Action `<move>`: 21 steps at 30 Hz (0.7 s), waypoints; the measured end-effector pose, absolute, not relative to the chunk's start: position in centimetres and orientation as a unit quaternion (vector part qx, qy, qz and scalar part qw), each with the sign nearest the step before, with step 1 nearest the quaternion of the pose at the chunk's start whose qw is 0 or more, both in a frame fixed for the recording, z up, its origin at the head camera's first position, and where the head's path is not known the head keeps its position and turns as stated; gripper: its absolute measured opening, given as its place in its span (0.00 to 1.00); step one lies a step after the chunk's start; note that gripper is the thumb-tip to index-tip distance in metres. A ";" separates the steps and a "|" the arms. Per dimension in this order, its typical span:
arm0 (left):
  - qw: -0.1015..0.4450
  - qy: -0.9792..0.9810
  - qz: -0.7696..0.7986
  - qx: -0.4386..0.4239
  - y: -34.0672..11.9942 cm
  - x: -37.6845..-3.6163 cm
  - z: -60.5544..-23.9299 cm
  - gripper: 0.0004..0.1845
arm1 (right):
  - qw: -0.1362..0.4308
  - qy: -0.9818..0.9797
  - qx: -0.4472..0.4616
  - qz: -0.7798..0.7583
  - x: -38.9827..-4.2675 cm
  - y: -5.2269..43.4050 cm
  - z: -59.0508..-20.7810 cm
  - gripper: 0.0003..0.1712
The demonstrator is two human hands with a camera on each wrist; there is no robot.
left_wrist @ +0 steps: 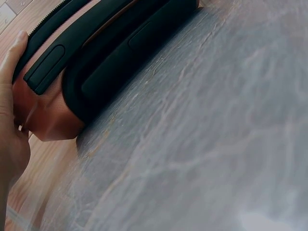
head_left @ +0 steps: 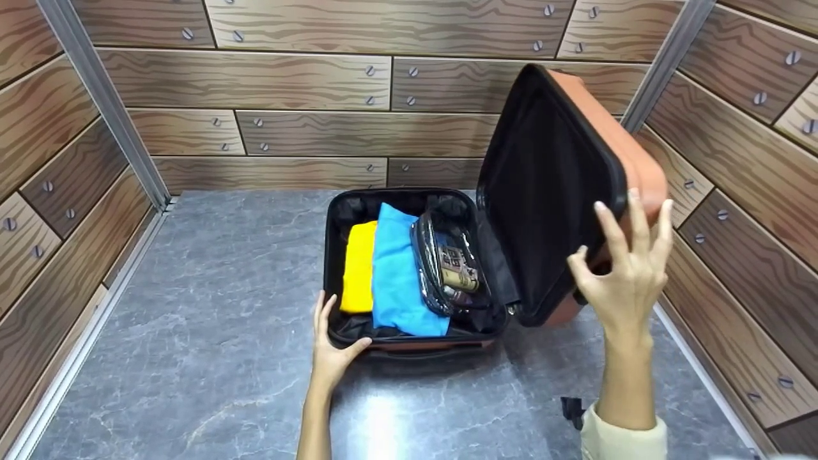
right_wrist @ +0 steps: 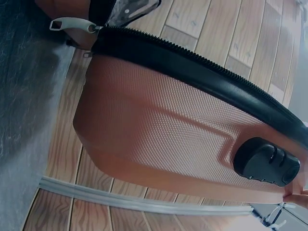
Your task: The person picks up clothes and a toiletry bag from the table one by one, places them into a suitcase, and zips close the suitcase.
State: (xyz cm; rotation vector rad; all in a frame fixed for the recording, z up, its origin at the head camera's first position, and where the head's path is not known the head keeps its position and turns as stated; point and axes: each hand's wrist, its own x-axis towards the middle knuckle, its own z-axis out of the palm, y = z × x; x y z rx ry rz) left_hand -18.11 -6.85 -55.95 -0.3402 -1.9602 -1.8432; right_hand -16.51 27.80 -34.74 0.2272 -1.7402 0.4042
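The case point(head_left: 434, 345) sits in the middle of the frame, toward the bottom, and its lid point(head_left: 543, 198) stands up and leans back on the right side. The left hand point(head_left: 333, 356) touches the case at its bottom left corner. Its fingers are on the left side and its thumb lies along the front edge. The right hand point(head_left: 629, 275) is at the low right corner of the lid, with fingers and thumb spread wide and touching it. I can't tell how hard either hand presses.

The lid looks big, so if the right hand slips, it could drop back to the right and pull the case up on that side. It could also fall the other way, and then the left thumb on the front edge might get nipped.

Inside, the yellow cloth point(head_left: 360, 268) is on the left, the blue cloth point(head_left: 396, 271) is in the middle, and the clear bag point(head_left: 429, 255) is on the right, near the fold of the lid. The blue cloth comes close to the front edge, so the zip point(right_wrist: 192, 70) could catch it. The bag looks puffy and might get squashed or stuck by the fold. The zip pull point(right_wrist: 72, 24) sticks out and might snag, too.
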 end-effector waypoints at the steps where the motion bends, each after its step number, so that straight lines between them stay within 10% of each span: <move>1: 0.213 -0.706 -0.664 -0.122 -6.9 -18.1 -55.9 0.47 | 0.622 -0.757 0.102 0.172 -16.6 27.6 -34.7 0.31; 21: 0.206 -0.704 -0.670 -0.116 -6.8 -18.0 -55.8 0.47 | 0.624 -0.755 0.160 0.122 -17.9 25.4 -35.5 0.31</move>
